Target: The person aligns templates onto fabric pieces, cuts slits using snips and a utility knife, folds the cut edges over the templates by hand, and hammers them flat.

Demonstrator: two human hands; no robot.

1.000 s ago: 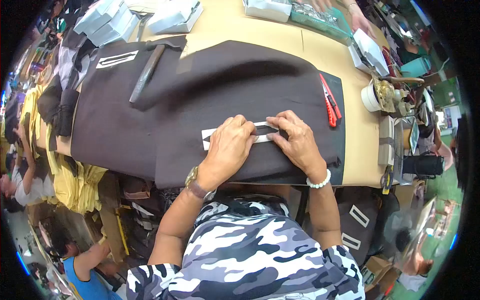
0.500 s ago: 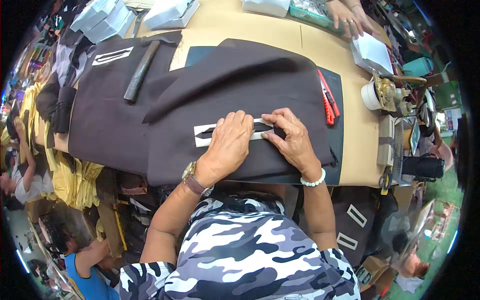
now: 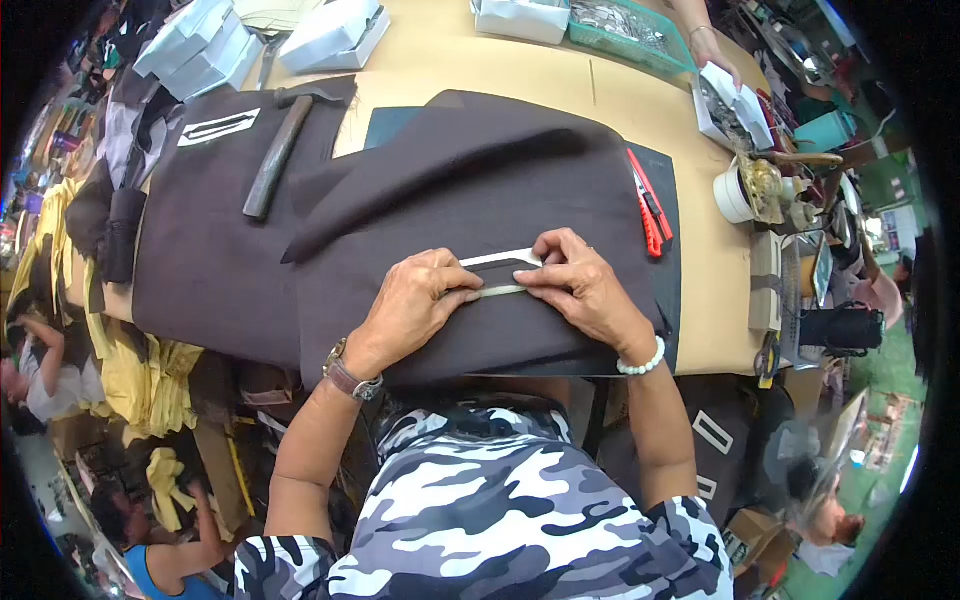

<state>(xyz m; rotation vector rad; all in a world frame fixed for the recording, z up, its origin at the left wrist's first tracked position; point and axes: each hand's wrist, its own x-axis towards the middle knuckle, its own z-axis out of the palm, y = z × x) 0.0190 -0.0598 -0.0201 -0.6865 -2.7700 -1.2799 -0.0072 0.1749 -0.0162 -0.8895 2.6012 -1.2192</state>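
Dark brown fabric (image 3: pixel 400 200) lies over the table, with a fold across its upper part. My left hand (image 3: pixel 415 300) pinches the left end of a white strip frame (image 3: pixel 495 259) with a dark slot on the fabric. On its right end, my right hand (image 3: pixel 580 285) pinches the strip between thumb and fingers. A similar white frame (image 3: pixel 218 128) lies flat at the upper left. Beside it a hammer (image 3: pixel 277 155) rests on the fabric. A red cutter (image 3: pixel 649 212) lies right of my hands, near the fabric's edge.
White boxes (image 3: pixel 200 50) and a green tray of small metal parts (image 3: pixel 630 35) stand at the back. Another person's hand (image 3: pixel 712 50) touches a white box at the back right. A white cup (image 3: pixel 735 195) and a grey box (image 3: pixel 766 282) line the right edge.
My left hand has moved off the top of the strip to its left end and now pinches it. The lower edge of the strip looks lifted. The other person has one hand farther back.
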